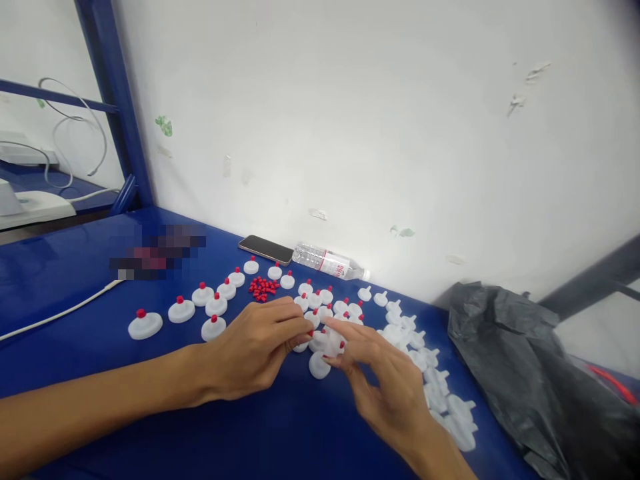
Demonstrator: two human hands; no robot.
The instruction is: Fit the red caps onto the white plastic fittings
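My left hand [260, 343] pinches a small red cap [310, 333] between thumb and fingertips. Facing it, my right hand [387, 373] grips a white round lid [333, 341], partly hidden by the fingers. The two hands are close together above the blue table. Around and behind them stand several white lids with red caps on their spouts [216, 305]. A small heap of loose red caps [263, 289] lies beyond my left hand. On the right, several white lids with bare spouts [437, 387] lie crowded together.
A phone [266, 249] and a clear plastic bottle [330, 261] lie along the wall. A black plastic bag [530, 373] covers the right end of the blue table [280, 427]. A white cable [65, 310] runs across the left, towards a blurred patch.
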